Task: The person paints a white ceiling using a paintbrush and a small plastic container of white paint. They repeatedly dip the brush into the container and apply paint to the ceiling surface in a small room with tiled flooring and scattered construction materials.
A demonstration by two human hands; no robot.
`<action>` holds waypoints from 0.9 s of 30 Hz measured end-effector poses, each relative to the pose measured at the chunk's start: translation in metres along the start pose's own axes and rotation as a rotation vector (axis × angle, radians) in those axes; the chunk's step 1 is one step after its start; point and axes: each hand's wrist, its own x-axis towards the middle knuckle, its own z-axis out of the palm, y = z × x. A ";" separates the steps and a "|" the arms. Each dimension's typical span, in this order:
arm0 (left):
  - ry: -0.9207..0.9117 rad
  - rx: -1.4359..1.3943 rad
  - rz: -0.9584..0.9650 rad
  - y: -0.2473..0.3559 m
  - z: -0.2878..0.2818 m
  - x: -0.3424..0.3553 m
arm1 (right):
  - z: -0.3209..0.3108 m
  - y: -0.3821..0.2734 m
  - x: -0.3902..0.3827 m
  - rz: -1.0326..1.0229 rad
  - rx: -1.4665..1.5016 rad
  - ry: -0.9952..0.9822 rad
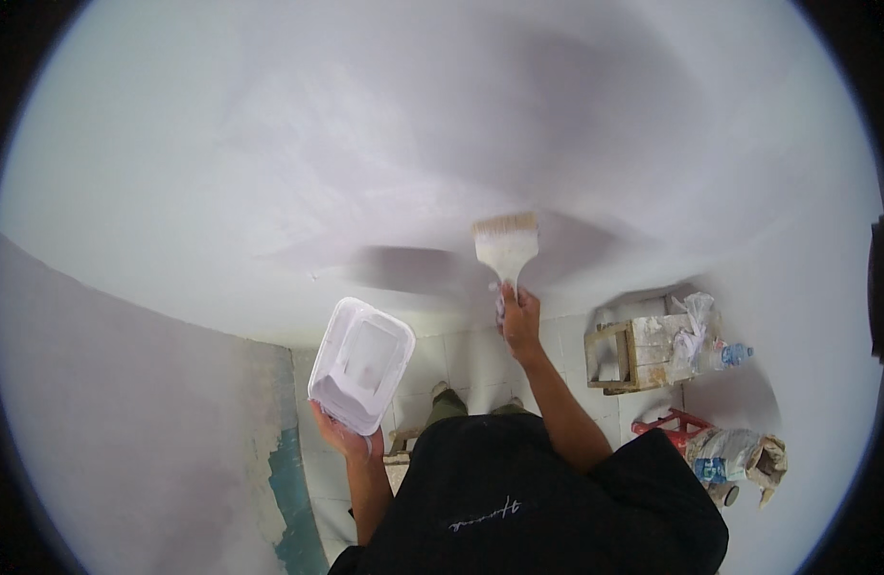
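Observation:
My right hand [520, 316] is closed round the handle of a wide flat paintbrush [507, 251], white with tan bristles. The bristles point up at the pale wall [384, 144]; whether they touch it I cannot tell. My left hand [346, 433] grips the lower end of a white rectangular plastic tray [405, 335] with rounded corners. Pale lilac-white paint [351, 388] lies in the tray's lower part, and some has run over that end near my fingers. The tray is held apart from the brush, to its left and lower.
A worn wooden box stool [657, 350] stands at the right with a clear plastic bag [696, 316] and a bottle [736, 355]. Below it are a red stool [674, 422] and an opened sack [739, 450]. Bare teal patches [293, 498] show on the left wall. White tiles [461, 355] cover the floor.

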 end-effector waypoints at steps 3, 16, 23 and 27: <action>0.045 -0.019 -0.024 -0.001 -0.002 -0.001 | -0.011 0.022 -0.007 0.263 0.054 0.024; 0.023 -0.036 -0.078 0.005 0.012 -0.003 | 0.012 -0.065 -0.024 0.097 0.088 -0.173; 0.068 0.001 -0.057 0.000 0.012 -0.001 | -0.013 0.011 -0.004 0.430 0.132 0.131; 0.030 -0.005 -0.043 0.000 0.008 -0.003 | 0.017 -0.112 -0.049 0.066 0.122 -0.030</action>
